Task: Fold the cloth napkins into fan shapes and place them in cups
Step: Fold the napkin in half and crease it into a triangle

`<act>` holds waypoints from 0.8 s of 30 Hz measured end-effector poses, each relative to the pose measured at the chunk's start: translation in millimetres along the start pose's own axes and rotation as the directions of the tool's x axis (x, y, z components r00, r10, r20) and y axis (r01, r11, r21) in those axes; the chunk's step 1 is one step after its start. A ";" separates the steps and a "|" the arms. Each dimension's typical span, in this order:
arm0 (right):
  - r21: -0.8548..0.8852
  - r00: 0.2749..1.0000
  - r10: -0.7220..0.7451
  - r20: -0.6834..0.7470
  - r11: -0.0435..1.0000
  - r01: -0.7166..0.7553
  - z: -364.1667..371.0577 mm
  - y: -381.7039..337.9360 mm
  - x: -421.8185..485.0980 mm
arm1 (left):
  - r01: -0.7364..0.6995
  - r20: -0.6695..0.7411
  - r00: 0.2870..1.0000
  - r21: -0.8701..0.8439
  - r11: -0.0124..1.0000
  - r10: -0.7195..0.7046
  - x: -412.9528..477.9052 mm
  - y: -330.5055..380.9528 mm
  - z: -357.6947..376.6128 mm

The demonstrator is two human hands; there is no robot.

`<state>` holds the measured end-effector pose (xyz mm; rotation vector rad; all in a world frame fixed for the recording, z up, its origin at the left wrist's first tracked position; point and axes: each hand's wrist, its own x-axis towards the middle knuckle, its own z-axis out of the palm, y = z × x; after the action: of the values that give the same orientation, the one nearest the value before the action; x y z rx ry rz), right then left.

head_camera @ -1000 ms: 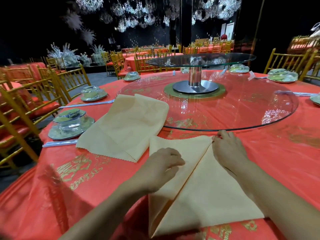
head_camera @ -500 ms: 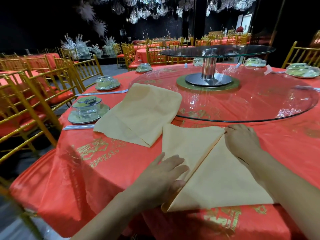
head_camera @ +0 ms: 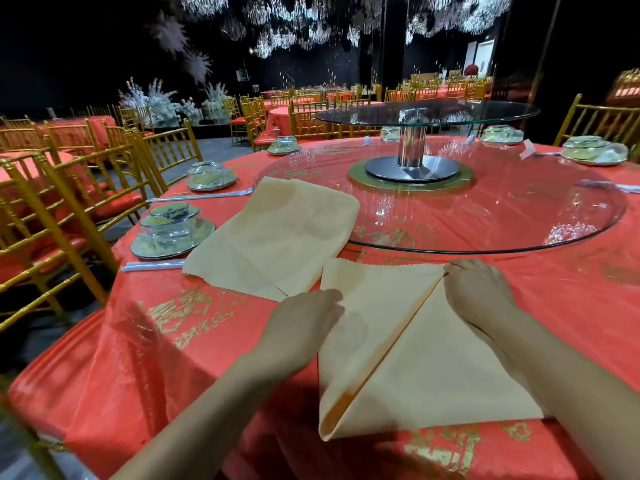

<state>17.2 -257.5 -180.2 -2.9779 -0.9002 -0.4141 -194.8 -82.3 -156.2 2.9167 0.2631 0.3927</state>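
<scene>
The beige napkin (head_camera: 433, 368) lies folded along 1 diagonal crease on the red tablecloth (head_camera: 138, 375), at the table's near edge. The right hand (head_camera: 479, 292) pinches its far corner. The left hand (head_camera: 304, 327) touches its left edge, but the fingers are blurred and I cannot tell the grip.

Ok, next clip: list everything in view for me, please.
folded napkin: one, beige, table front, diagonal crease
spare napkin pile: one, beige, left of it, overlapping the turntable rim
tablecloth: one, red with gold print, covers table
turntable: one, clear glass, two tiers, table centre
wrapped dish sets: at least six, clear, round the table edge
chairs: many, gold, left and beyond
chandeliers: several, crystal, overhead
left hand: at the napkin's left edge
right hand: pinches the napkin's far corner
</scene>
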 end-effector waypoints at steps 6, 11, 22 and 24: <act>0.020 1.000 0.018 0.006 1.000 -0.018 2.5 -0.3 -1.1 | -0.038 -0.016 0.999 0.228 0.973 0.043 33.9 -15.1 24.5; 0.030 1.000 0.024 0.001 0.999 -0.024 5.4 0.4 -0.9 | 0.018 0.170 0.984 0.246 0.969 -0.061 31.4 -30.0 26.9; 0.077 0.999 0.039 0.012 0.996 -0.040 3.8 -0.3 0.2 | -0.100 0.169 0.981 0.016 0.995 0.096 22.5 9.5 7.8; 0.089 0.999 0.036 0.017 0.995 -0.037 2.2 -0.8 -0.1 | -0.185 0.275 0.939 -0.110 0.977 0.209 11.3 47.9 5.5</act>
<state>17.2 -256.7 -182.5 -2.9150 -0.8402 -0.3418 -175.4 -127.3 -148.7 2.8760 -0.0869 0.0051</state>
